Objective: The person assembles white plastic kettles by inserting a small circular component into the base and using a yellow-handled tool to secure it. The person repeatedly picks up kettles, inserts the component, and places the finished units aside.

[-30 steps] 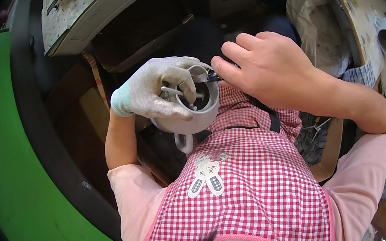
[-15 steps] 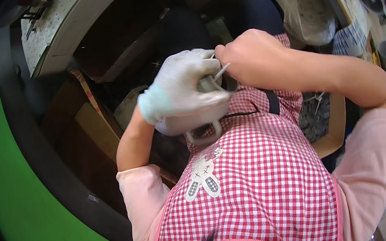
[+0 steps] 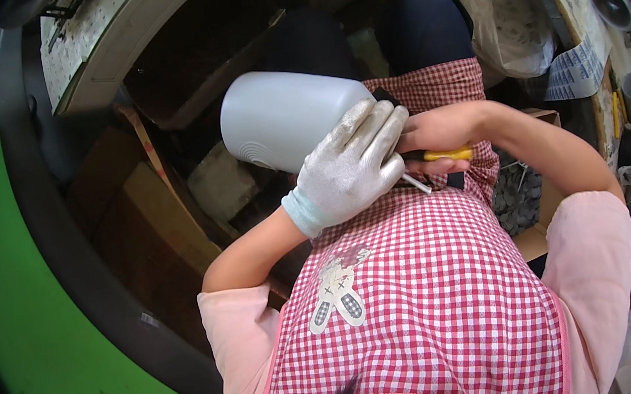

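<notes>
Turned since the earlier frames: one grey vessel (image 3: pixel 290 117), now tilted on its side before our checked apron (image 3: pixel 420 279), broad end toward the upper left. Our gloved left hand (image 3: pixel 351 163): clasped over its opposite end. Our bare right hand (image 3: pixel 441 133): closed round one yellow-handled tool (image 3: pixel 449 155), close beside the left. We also list one pale stub (image 3: pixel 418 183), protruding beneath.

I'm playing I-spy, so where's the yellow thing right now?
In the head view, the yellow thing is right of centre, in the right hand, beside the gloved left hand.
</notes>
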A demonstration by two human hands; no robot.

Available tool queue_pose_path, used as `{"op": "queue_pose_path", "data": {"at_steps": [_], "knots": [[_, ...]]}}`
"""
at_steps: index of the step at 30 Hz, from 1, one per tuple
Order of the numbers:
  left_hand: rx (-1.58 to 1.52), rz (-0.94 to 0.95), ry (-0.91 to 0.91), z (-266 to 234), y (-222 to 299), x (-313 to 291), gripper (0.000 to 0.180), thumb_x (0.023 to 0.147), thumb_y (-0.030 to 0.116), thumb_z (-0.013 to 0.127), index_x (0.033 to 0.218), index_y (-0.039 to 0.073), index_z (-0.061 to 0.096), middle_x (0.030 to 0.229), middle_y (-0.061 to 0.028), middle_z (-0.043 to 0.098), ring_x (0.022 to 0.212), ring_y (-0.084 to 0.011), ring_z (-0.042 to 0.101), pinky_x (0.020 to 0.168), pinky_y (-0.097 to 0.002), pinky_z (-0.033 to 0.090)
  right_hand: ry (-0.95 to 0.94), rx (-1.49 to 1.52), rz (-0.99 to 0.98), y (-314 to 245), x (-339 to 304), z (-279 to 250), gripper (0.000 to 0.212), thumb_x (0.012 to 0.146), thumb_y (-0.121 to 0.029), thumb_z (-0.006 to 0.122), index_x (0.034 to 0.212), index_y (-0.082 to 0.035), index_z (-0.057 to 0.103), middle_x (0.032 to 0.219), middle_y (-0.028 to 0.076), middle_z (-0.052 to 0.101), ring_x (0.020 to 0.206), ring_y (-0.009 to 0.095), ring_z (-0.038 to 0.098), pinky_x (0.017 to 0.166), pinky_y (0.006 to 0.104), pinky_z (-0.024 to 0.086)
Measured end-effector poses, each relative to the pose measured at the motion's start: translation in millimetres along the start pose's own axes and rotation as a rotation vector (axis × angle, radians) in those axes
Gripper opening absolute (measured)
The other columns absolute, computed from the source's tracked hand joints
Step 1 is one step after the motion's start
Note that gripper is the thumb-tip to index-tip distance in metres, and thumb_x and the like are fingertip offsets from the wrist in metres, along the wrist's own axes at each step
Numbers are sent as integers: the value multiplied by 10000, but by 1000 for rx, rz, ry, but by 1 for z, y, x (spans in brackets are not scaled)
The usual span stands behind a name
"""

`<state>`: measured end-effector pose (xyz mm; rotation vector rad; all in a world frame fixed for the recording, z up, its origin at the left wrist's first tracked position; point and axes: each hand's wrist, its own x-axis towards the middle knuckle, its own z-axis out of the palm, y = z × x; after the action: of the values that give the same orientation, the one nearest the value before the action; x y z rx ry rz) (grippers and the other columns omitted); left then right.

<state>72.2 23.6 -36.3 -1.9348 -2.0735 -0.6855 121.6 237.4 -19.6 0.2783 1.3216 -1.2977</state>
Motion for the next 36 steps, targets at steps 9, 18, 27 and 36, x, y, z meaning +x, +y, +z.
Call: {"op": "queue_pose_path", "data": {"at_steps": [9,18,27,36], "knots": [[201,-383,384,-41,-104,-21,572,715,218,896,1226,125,654,1325,-104,660,1196,-360,634,1061,-503,459,-139,958,-548,-7,-14,5,445,1135,-433,351,989,-58,540,508,5,448,327,114,414,313,205,342],[237,-317,586,-49,-140,-23,578,713,158,947,1209,99,655,1351,-225,626,1186,-432,635,977,-502,532,2207,-830,125,170,-209,-263,481,1098,-447,365,1266,-71,613,1069,236,719,978,467,676,808,581,506],[-43,-932,805,-116,-107,-48,93,883,37,717,897,-25,649,1444,-283,572,1259,-339,617,1011,-403,507,2133,-1268,637,266,-226,-297,440,1012,-441,541,1245,-101,692,1307,208,639,1190,430,603,1004,529,500],[-628,-1053,779,-59,-94,-22,721,991,414,572,1514,-48,393,1507,-227,508,1409,-328,477,1181,-453,394,1622,-650,361,232,-45,-276,218,867,-204,718,1022,-65,785,1040,211,711,1016,396,687,877,484,553]]}}
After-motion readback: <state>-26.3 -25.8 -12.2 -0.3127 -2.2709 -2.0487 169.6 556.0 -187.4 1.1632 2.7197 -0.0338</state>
